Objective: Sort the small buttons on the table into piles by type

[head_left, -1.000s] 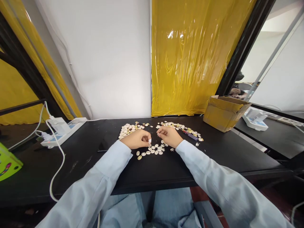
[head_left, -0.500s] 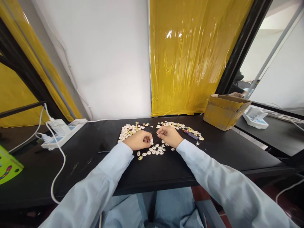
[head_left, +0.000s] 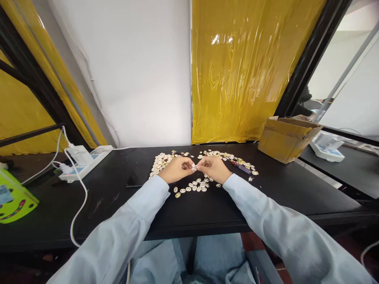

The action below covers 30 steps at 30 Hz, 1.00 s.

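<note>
My left hand (head_left: 178, 169) pinches a small white piece (head_left: 194, 168) between thumb and fingers, above the black table. It looks like one of the oval pieces lying around. My right hand (head_left: 214, 168) is closed too, its fingertips meeting the left ones at that piece; whatever else they grip is too small to name. Below the hands lie several loose white oval pieces with two dark holes (head_left: 196, 188). A heap of similar pieces (head_left: 160, 161) sits behind my left hand, partly covered by it. Beyond my right hand spreads another group (head_left: 217, 154), mixed with yellowish ones.
A screwdriver with a purple handle (head_left: 243, 168) lies right of my right hand. The cardboard box (head_left: 287, 140) stands at the back right. On the left are a white power strip (head_left: 94, 159) with cables and a bright green container (head_left: 17, 201). A dark flat object (head_left: 137, 181) lies beside my left wrist.
My two hands have come together, so their fingertips now meet at the small white piece. Before, a gap lay between them. The left hand has risen a little, and the view has shifted slightly.
</note>
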Each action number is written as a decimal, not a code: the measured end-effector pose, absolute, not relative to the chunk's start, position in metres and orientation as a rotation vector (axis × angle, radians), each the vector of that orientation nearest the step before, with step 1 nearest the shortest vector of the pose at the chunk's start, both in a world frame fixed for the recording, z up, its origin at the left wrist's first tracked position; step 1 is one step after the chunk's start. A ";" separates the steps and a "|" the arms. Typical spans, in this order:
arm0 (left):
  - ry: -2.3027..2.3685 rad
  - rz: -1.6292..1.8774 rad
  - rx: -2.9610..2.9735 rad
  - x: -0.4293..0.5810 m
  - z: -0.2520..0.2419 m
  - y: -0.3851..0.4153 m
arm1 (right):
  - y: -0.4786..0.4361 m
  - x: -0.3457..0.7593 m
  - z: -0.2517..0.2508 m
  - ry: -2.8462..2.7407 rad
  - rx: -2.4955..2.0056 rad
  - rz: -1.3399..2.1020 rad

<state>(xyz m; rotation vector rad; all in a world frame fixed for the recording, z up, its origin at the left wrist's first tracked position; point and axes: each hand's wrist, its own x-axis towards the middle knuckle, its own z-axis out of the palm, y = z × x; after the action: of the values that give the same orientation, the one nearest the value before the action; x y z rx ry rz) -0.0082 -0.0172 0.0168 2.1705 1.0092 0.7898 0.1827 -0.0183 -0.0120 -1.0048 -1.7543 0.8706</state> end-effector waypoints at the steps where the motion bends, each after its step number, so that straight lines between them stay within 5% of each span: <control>1: 1.008 0.805 2.156 -0.008 0.017 -0.017 | -0.018 0.183 -0.012 -1.748 -1.003 0.868; 30: 1.006 0.989 2.058 0.003 0.006 -0.019 | -0.018 0.184 -0.013 -1.581 -1.011 1.119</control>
<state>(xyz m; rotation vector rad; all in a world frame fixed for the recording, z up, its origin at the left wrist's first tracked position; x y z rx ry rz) 0.0030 -0.0195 0.0064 2.0576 1.0056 0.9888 0.1839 -0.0177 -0.0128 -1.0114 -1.5815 1.1187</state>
